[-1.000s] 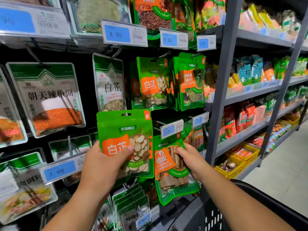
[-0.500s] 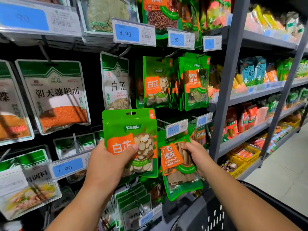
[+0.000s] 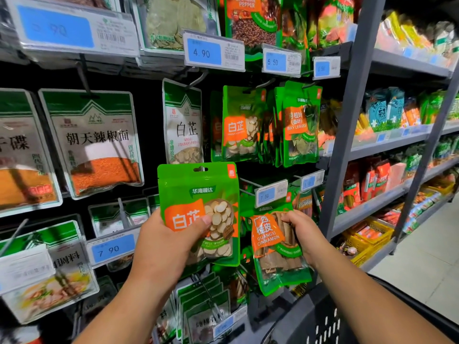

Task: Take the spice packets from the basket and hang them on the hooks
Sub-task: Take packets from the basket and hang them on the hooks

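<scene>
my left hand (image 3: 164,247) grips a glossy green pouch of pale root slices (image 3: 198,212), held upright before the hook wall, thumb across its front. my right hand (image 3: 301,235) pinches a crinkled cinnamon packet (image 3: 275,252) beside it. below, i see the dark perforated plastic basket (image 3: 320,321).

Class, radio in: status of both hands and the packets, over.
Left hand grips sliced-root packet, not on a hook. Right hand pinches cinnamon packet; hooked or not, unclear. 7.50 tag sits just above it.
</scene>
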### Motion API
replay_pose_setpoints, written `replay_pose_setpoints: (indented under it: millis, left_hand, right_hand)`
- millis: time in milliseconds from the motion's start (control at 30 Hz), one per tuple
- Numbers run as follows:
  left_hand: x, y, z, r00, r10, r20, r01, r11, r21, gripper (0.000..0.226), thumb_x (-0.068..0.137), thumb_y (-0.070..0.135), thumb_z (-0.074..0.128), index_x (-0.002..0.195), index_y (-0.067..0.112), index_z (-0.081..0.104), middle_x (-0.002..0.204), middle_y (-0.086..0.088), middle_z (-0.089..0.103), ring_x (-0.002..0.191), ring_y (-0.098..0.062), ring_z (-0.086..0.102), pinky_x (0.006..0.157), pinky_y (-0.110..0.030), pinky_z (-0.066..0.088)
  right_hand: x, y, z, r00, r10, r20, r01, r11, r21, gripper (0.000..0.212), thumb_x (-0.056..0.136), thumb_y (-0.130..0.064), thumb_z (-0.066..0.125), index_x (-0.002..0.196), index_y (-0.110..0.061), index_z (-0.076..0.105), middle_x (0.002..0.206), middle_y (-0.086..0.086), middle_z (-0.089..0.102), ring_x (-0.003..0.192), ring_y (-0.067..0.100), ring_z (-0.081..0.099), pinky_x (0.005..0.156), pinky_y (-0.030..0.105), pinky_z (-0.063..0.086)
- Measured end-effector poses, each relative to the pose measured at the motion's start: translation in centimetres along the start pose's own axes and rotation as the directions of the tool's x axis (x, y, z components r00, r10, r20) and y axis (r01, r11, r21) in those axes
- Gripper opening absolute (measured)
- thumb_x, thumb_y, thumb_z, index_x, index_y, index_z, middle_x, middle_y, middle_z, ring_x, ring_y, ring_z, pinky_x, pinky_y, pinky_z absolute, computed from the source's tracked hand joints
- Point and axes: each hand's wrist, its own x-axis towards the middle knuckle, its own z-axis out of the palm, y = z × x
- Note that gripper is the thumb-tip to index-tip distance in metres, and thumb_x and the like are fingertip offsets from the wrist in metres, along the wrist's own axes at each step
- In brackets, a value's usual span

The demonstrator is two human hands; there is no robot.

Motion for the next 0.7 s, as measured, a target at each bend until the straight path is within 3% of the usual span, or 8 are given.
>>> replay_pose_setpoints:
  millis: [233, 433, 500, 567, 633, 700]
  left_hand:
    - [-0.1, 0.3, 0.0, 1.000, 0.017, 0.008, -0.017, 1.000, -0.019, 0.024, 0.080, 0.018, 0.084, 0.100, 0.022, 0.071, 0.086, 0.003, 0.079, 0.073, -0.014, 0.076, 0.053, -0.029, 0.057]
    - [-0.1, 0.0, 0.1, 1.000, 0.002, 0.014, -0.002, 1.000, -0.027, 0.025, 0.079, 0.019, 0.085, 0.100, 0.021, 0.072, 0.088, 0.000, 0.079, 0.077, -0.019, 0.077, 0.059, -0.037, 0.060]
    - [-0.2, 0.0, 0.1, 1.000, -0.004, 0.015, 0.005, 1.000, -0.028, 0.025, 0.079, 0.019, 0.085, 0.099, 0.022, 0.072, 0.087, 0.001, 0.079, 0.077, -0.019, 0.077, 0.060, -0.037, 0.060]
    - [-0.2, 0.0, -0.1, 1.000, -0.011, 0.016, 0.012, 0.999, -0.029, 0.025, 0.079, 0.020, 0.086, 0.099, 0.021, 0.071, 0.087, 0.001, 0.079, 0.077, -0.020, 0.077, 0.059, -0.037, 0.060]
    - [-0.2, 0.0, -0.3, 1.000, -0.014, 0.017, 0.014, 1.000, -0.019, 0.030, 0.075, 0.024, 0.087, 0.100, 0.021, 0.071, 0.088, -0.001, 0.079, 0.080, -0.023, 0.077, 0.062, -0.041, 0.062]
    - [-0.2, 0.0, -0.4, 1.000, -0.019, 0.024, 0.019, 1.000, -0.020, 0.037, 0.069, 0.031, 0.088, 0.101, 0.021, 0.072, 0.090, -0.003, 0.079, 0.081, -0.024, 0.077, 0.061, -0.043, 0.062]
  right_hand:
    - [-0.1, -0.2, 0.4, 0.999, 0.005, 0.045, -0.001, 0.998, -0.071, 0.008, 0.101, -0.012, 0.050, 0.099, -0.008, 0.056, 0.088, 0.011, 0.059, 0.078, 0.023, 0.057, 0.067, 0.034, 0.041]
    - [0.5, -0.8, 1.1, 0.998, -0.003, 0.057, 0.012, 0.988, -0.155, 0.007, 0.098, -0.018, 0.055, 0.096, -0.014, 0.059, 0.084, 0.006, 0.065, 0.080, 0.023, 0.061, 0.075, 0.037, 0.046]
    - [0.8, -0.8, 1.3, 0.998, -0.019, 0.060, 0.030, 0.980, -0.197, 0.018, 0.096, -0.025, 0.060, 0.108, -0.012, 0.062, 0.091, 0.006, 0.069, 0.086, 0.023, 0.063, 0.079, 0.038, 0.048]
    - [1.4, -0.3, 1.4, 0.998, 0.003, 0.056, 0.010, 0.976, -0.218, 0.036, 0.092, -0.034, 0.065, 0.121, -0.013, 0.062, 0.109, 0.007, 0.072, 0.102, 0.025, 0.067, 0.093, 0.043, 0.052]
    - [1.7, 0.4, 1.2, 0.997, 0.007, 0.071, 0.006, 0.983, -0.183, 0.030, 0.093, -0.033, 0.068, 0.119, -0.018, 0.065, 0.113, 0.004, 0.074, 0.110, 0.026, 0.068, 0.100, 0.046, 0.052]
    - [1.4, 0.9, 1.2, 0.997, -0.005, 0.073, 0.018, 0.983, -0.181, 0.046, 0.088, -0.046, 0.073, 0.126, -0.021, 0.064, 0.120, 0.000, 0.073, 0.114, 0.024, 0.067, 0.104, 0.047, 0.052]
